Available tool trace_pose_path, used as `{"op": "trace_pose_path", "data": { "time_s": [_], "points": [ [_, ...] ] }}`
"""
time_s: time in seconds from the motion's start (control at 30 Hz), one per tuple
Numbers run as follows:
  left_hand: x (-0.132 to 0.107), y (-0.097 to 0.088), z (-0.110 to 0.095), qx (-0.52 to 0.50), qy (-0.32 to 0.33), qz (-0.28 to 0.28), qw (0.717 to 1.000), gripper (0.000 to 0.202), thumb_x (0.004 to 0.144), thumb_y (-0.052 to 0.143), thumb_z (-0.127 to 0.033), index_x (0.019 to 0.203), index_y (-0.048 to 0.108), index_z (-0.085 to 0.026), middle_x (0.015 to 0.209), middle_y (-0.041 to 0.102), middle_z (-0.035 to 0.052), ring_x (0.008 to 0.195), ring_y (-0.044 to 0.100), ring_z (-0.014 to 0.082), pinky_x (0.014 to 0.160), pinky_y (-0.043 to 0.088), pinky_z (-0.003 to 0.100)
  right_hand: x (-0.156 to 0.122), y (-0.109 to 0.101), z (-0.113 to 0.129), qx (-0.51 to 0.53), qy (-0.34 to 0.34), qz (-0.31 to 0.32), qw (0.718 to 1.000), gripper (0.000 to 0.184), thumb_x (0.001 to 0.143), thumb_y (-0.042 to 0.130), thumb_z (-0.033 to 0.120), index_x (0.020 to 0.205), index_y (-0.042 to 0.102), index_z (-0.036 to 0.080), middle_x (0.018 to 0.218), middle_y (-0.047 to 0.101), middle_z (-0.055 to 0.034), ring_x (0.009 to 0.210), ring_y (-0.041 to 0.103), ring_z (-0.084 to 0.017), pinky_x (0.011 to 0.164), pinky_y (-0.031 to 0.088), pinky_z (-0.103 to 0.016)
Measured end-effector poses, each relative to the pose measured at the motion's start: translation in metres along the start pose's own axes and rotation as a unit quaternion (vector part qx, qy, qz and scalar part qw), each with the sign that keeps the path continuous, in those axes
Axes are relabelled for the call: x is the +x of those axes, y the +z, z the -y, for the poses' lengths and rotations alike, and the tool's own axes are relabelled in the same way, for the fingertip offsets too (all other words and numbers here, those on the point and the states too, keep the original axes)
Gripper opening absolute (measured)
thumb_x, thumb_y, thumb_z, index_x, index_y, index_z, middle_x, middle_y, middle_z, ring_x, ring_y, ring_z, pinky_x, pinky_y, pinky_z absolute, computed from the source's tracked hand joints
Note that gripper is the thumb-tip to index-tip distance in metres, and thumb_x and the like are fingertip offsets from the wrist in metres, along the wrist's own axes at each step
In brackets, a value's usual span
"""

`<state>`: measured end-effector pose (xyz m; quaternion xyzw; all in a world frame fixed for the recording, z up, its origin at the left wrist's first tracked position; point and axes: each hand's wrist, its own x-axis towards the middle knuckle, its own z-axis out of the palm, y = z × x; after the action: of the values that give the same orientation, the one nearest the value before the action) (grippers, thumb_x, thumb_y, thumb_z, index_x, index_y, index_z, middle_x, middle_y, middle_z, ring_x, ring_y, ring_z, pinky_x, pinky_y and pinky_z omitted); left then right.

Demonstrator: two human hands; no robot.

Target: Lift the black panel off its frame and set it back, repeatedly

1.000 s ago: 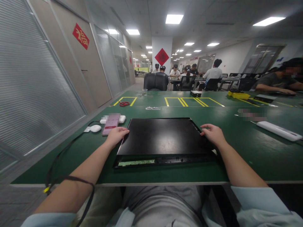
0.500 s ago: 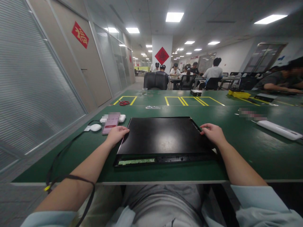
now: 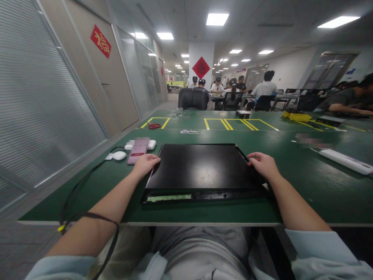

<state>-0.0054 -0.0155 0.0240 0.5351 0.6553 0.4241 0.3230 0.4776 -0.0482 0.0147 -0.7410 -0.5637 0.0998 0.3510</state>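
Note:
A flat black display panel (image 3: 201,165) lies in front of me, over a black frame (image 3: 227,195) whose near edge shows a green circuit strip (image 3: 169,198). My left hand (image 3: 146,163) pinches the panel's left edge between thumb and fingers. At the opposite side, my right hand (image 3: 262,162) has its thumb and fingertips closed on the right edge. Part of the frame's right end is hidden by my right wrist. A dark strap (image 3: 100,217) hangs across my left forearm.
On the green table (image 3: 87,202), a phone (image 3: 138,151) and a white mouse-like device (image 3: 119,156) lie left. Red scissors (image 3: 154,126), a clear cup (image 3: 179,112) and a small black box (image 3: 243,114) stand farther back. A long white device (image 3: 345,161) lies right. People sit beyond.
The whole view has shifted slightly. Both hands keep their places on the panel's edges, and the panel has not visibly moved on the table.

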Motion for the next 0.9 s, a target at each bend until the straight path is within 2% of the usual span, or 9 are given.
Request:
{"op": "trace_pose_path", "data": {
  "time_s": [0.3, 0.6, 0.73, 0.9],
  "points": [
    [0.009, 0.004, 0.011, 0.004, 0.011, -0.026, 1.0, 0.03, 0.054, 0.08, -0.042, 0.07, 0.07, -0.018, 0.053, 0.063, -0.0002, 0.051, 0.053, 0.0165, 0.053, 0.039, 0.028, 0.003, 0.002, -0.007, 0.009, -0.007, -0.002, 1.0, 0.033, 0.072, 0.055, 0.03, 0.092, 0.078, 0.019, 0.069, 0.075, -0.0038, 0.061, 0.062, -0.02, 0.067, 0.048, -0.032],
    [0.005, -0.001, 0.006, -0.008, 0.023, -0.017, 1.0, 0.029, 0.054, 0.078, -0.041, 0.069, 0.07, -0.018, 0.055, 0.065, 0.0012, 0.051, 0.053, 0.0164, 0.052, 0.038, 0.029, 0.003, 0.002, -0.005, 0.02, 0.007, 0.011, 1.0, 0.033, 0.072, 0.056, 0.03, 0.094, 0.077, 0.019, 0.073, 0.077, -0.0036, 0.06, 0.062, -0.018, 0.062, 0.044, -0.03],
    [0.006, 0.002, 0.007, -0.023, 0.019, -0.002, 1.0, 0.029, 0.054, 0.077, -0.042, 0.07, 0.07, -0.018, 0.052, 0.062, -0.0001, 0.047, 0.05, 0.0152, 0.049, 0.034, 0.028, 0.003, 0.001, -0.002, 0.029, 0.021, 0.003, 0.999, 0.031, 0.071, 0.056, 0.03, 0.091, 0.077, 0.019, 0.072, 0.077, -0.0042, 0.064, 0.064, -0.019, 0.067, 0.048, -0.03],
    [0.006, 0.006, 0.008, -0.072, 0.002, -0.005, 0.997, 0.029, 0.052, 0.076, -0.039, 0.07, 0.069, -0.017, 0.05, 0.059, -0.0015, 0.045, 0.047, 0.0132, 0.047, 0.032, 0.026, 0.003, 0.0, -0.002, 0.04, 0.042, -0.015, 0.998, 0.03, 0.07, 0.057, 0.027, 0.091, 0.078, 0.02, 0.08, 0.079, -0.0055, 0.074, 0.068, -0.021, 0.076, 0.053, -0.032]
  ]
}}
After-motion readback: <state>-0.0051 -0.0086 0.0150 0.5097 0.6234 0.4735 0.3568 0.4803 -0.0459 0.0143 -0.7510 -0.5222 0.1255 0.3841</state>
